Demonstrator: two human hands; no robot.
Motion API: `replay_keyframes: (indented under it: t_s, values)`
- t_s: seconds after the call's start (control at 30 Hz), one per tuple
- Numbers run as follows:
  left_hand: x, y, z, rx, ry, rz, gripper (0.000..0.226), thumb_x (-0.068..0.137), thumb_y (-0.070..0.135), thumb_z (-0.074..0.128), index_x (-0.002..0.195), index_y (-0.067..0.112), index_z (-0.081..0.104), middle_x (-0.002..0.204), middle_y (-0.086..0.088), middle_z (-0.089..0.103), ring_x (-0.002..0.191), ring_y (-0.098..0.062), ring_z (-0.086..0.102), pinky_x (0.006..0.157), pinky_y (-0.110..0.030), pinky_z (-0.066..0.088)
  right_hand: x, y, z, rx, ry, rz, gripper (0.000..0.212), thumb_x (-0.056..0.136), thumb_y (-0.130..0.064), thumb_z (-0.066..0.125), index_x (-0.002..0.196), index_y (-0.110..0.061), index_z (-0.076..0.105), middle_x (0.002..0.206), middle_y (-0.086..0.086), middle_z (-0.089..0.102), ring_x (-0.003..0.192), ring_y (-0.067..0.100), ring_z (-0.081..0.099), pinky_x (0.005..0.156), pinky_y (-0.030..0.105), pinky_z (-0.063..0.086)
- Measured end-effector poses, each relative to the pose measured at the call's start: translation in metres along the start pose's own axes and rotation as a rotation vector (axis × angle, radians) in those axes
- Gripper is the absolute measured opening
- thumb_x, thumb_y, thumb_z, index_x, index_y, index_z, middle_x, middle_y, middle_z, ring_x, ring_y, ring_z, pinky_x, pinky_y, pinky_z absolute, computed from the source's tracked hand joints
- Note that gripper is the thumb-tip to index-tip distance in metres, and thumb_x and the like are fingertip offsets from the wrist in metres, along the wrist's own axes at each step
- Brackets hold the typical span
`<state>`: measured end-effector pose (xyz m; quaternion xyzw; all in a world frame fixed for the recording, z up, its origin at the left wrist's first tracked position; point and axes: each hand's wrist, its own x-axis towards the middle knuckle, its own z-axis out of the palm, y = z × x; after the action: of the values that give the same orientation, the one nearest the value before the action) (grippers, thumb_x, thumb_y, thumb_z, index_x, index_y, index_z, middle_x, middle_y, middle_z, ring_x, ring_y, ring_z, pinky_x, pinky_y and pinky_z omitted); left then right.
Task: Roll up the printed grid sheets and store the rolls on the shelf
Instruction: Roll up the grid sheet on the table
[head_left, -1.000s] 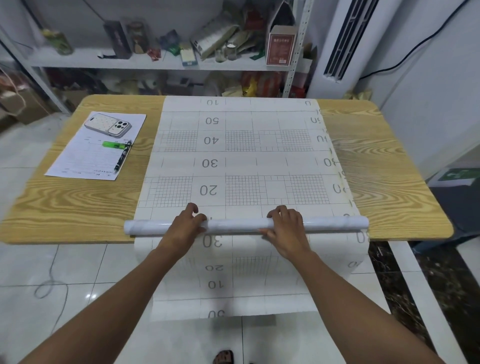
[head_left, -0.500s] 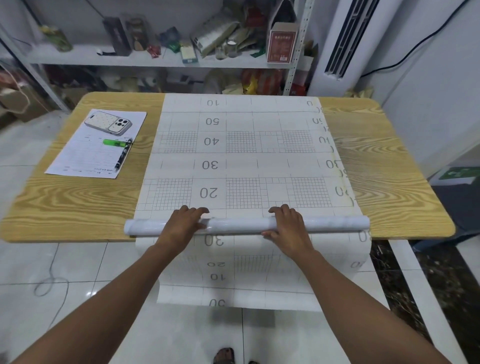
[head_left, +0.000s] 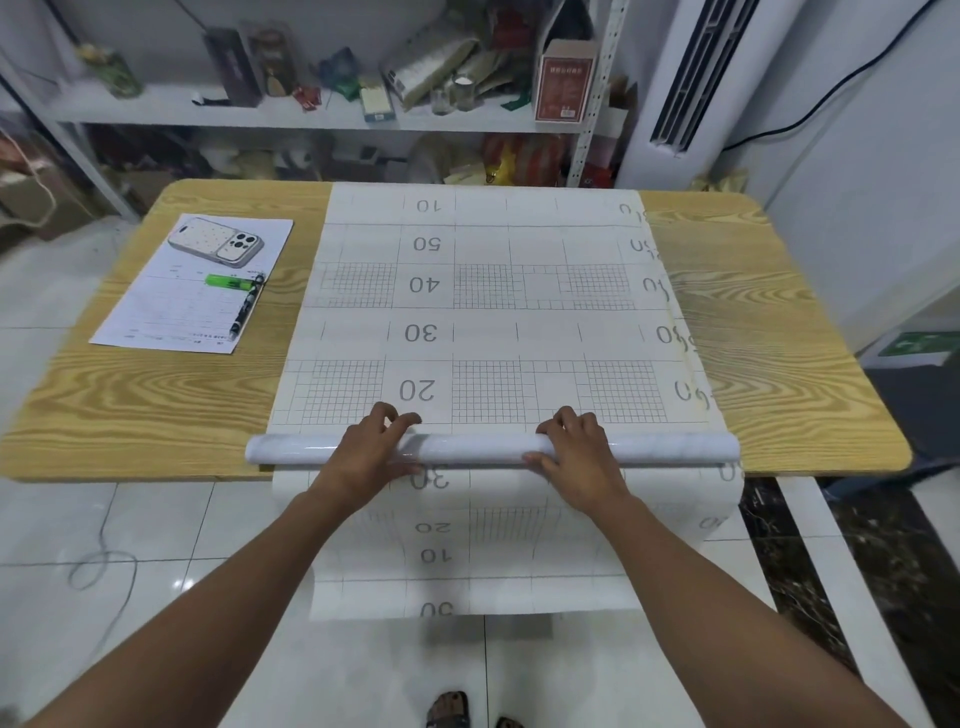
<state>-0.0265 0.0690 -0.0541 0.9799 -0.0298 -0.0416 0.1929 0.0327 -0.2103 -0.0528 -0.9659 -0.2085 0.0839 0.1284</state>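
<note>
We log one glossy white paper roll (head_left: 478, 448), long axis left-to-right along the wood-grain counter (head_left: 130, 405) near edge, left grip (head_left: 371, 449) and right grip (head_left: 576, 452) both clamped round it, flat white printed grid sheet (head_left: 483, 322) lying beyond.

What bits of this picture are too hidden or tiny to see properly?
All in the head view:
- Roll: parts covered by the left hand and right hand.
- Sheet: a strip hidden under the roll.
- Form: writing too small to read.
- Sandal: cut off by the bottom edge.
- Things under the shelf: dark, partly behind the table.
</note>
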Motion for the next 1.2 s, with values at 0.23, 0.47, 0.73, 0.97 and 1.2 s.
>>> replay_keyframes:
  t_s: [0.23, 0.47, 0.73, 0.97, 1.2]
  values:
    - [-0.0004, 0.0010, 0.0005, 0.032, -0.001, 0.059, 0.041, 0.069, 0.020, 0.078, 0.104, 0.011, 0.060, 0.093, -0.011, 0.057, 0.075, -0.029, 0.053, 0.065, -0.034, 0.041, -0.0016, -0.0024, 0.0001, -0.024, -0.024, -0.003, 0.041, 0.095, -0.044, 0.042, 0.123, -0.017, 0.052, 0.121, 0.002, 0.047, 0.107, 0.023, 0.039, 0.095, 0.033, 0.030]
    - [0.0004, 0.0022, -0.0023, 0.095, 0.065, 0.069, 0.042, 0.065, 0.018, 0.080, 0.102, 0.007, 0.062, 0.088, -0.010, 0.063, 0.080, -0.032, 0.055, 0.068, -0.039, 0.041, -0.0020, -0.0057, -0.0004, -0.024, -0.006, -0.005, 0.038, 0.097, -0.042, 0.037, 0.129, -0.023, 0.043, 0.124, -0.001, 0.049, 0.106, 0.023, 0.041, 0.094, 0.034, 0.030]
    - [-0.0026, 0.0057, -0.0042, 0.141, 0.090, 0.091, 0.028, 0.066, 0.010, 0.079, 0.091, 0.007, 0.065, 0.077, -0.009, 0.064, 0.072, -0.033, 0.056, 0.066, -0.042, 0.043, -0.0022, -0.0062, 0.0011, -0.030, 0.034, -0.001, 0.036, 0.095, -0.044, 0.041, 0.120, -0.020, 0.051, 0.117, 0.003, 0.051, 0.105, 0.024, 0.043, 0.093, 0.034, 0.031]
    - [-0.0042, 0.0069, -0.0035, 0.180, 0.102, 0.092, 0.032, 0.064, 0.003, 0.078, 0.094, 0.004, 0.067, 0.095, -0.019, 0.062, 0.085, -0.039, 0.057, 0.070, -0.048, 0.046, -0.0022, -0.0044, 0.0007, -0.018, 0.034, -0.015, 0.041, 0.090, -0.046, 0.051, 0.121, -0.020, 0.053, 0.123, 0.004, 0.047, 0.109, 0.025, 0.040, 0.097, 0.036, 0.028]
    - [-0.0004, 0.0054, 0.0013, 0.168, 0.119, 0.087, 0.031, 0.074, 0.008, 0.073, 0.103, 0.003, 0.064, 0.087, -0.015, 0.060, 0.078, -0.035, 0.055, 0.066, -0.043, 0.045, -0.0025, -0.0015, -0.0008, -0.005, 0.029, -0.020, 0.051, 0.085, -0.048, 0.058, 0.126, -0.019, 0.051, 0.121, 0.005, 0.048, 0.108, 0.026, 0.041, 0.096, 0.037, 0.030]
